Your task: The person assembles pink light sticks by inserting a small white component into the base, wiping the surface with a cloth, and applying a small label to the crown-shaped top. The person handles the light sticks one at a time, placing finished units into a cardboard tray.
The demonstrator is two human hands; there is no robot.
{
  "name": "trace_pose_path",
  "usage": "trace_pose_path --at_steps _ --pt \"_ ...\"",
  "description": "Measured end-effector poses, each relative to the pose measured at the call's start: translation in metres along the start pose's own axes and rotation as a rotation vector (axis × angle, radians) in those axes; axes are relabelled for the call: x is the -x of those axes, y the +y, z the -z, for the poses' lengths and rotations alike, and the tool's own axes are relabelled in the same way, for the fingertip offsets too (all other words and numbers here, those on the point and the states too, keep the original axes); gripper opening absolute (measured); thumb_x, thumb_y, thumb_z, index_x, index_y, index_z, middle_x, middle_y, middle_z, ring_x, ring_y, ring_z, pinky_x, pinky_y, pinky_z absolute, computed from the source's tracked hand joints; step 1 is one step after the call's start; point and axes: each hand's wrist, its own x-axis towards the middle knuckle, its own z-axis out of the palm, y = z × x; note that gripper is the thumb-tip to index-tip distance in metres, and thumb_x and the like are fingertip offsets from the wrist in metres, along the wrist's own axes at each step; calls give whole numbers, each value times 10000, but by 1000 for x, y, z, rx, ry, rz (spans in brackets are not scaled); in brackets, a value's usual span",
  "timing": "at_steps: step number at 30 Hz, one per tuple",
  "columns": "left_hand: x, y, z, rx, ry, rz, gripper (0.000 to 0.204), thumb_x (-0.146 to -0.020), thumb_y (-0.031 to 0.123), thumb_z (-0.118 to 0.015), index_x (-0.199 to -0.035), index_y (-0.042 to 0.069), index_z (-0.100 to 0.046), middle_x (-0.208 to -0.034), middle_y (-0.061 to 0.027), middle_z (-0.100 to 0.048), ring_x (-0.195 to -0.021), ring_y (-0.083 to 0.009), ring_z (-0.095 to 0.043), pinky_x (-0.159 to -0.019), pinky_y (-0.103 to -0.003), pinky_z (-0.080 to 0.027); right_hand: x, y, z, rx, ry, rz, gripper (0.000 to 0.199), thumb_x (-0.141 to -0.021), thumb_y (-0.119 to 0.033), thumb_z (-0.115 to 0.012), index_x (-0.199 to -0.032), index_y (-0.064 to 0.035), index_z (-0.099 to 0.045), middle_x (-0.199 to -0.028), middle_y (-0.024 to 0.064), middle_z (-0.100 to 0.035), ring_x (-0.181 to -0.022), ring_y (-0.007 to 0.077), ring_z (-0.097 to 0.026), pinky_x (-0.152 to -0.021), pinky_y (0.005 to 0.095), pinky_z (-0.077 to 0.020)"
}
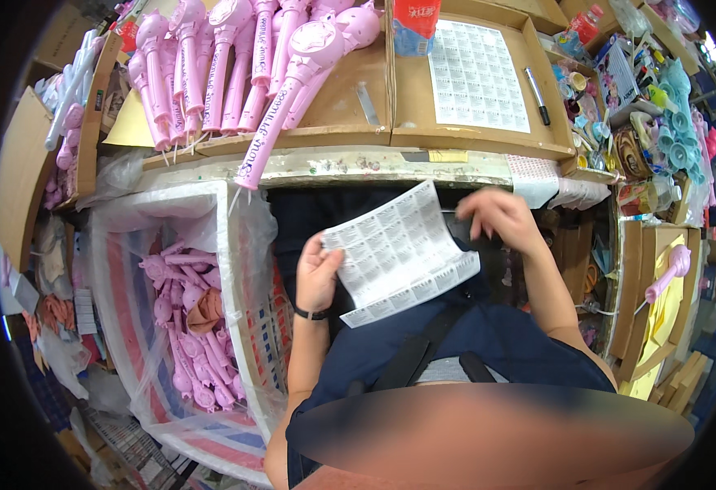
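My left hand (317,276) pinches the left edge of a white sheet of printed labels (391,241), thumb on top. The sheet hangs over my lap, creased, with its lower strip folded at an angle. My right hand (505,220) is raised beside the sheet's upper right edge, apart from it. Its fingers are bent and smeared by motion, so whether they hold anything small is unclear. Beyond my hands, several pink wand-shaped toys (297,69) with lettered handles lie in a cardboard tray. One pokes over the bench's front edge.
A plastic-lined crate (226,269) of pink toy parts (199,343) stands at my left. Another label sheet (479,75), a black marker (538,95) and a red-and-blue container (415,28) occupy the right cardboard tray (411,135). Cluttered small items and a single pink wand (668,273) are at right.
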Motion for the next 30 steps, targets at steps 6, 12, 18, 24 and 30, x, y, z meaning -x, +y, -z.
trace_pose_path --at_steps 6,12,18,24,30 --pt "25 70 24 -267 127 -435 304 -861 -53 -581 -1156 -10 -522 -1038 -59 -642 -906 -92 -594 -829 -226 -443 -75 32 -6 1274 426 641 226 -767 -98 -643 -981 -41 -600 -859 104 -569 -707 268 -603 -570 362 -510" --pt "43 92 42 -311 205 -566 203 -876 -40 -561 -1075 -4 -545 -978 -55 -645 -862 -99 -590 -832 -238 -437 -76 1 7 1173 68 751 159 -750 -122 -656 -901 -89 -619 -819 64 -599 -674 275 -620 -558 373 -507" --pt "39 92 36 -324 167 -568 207 -860 -49 -558 -1061 2 -552 -952 -39 -637 -832 -93 -578 -809 -220 -430 -137 -43 -32 931 409 656 126 -826 -167 -616 -911 -75 -628 -875 98 -612 -745 316 -604 -652 388 -519" --pt "22 100 7 -193 85 -664 271 -852 -83 -543 -1109 3 -551 -1056 -69 -630 -950 -125 -584 -880 -260 -426 -112 -18 -66 -65 -66 562 371 -938 -310 -561 -1149 -5 -575 -1174 119 -577 -1058 237 -563 -901 360 -448" --pt "-52 90 -53 -254 -33 -341 232 -916 8 -556 -1147 9 -546 -1084 -39 -613 -944 -74 -573 -822 -231 -438 -30 49 -70 -350 191 274 284 -949 -133 -566 -1196 5 -543 -1063 20 -620 -937 84 -556 -837 253 -447"
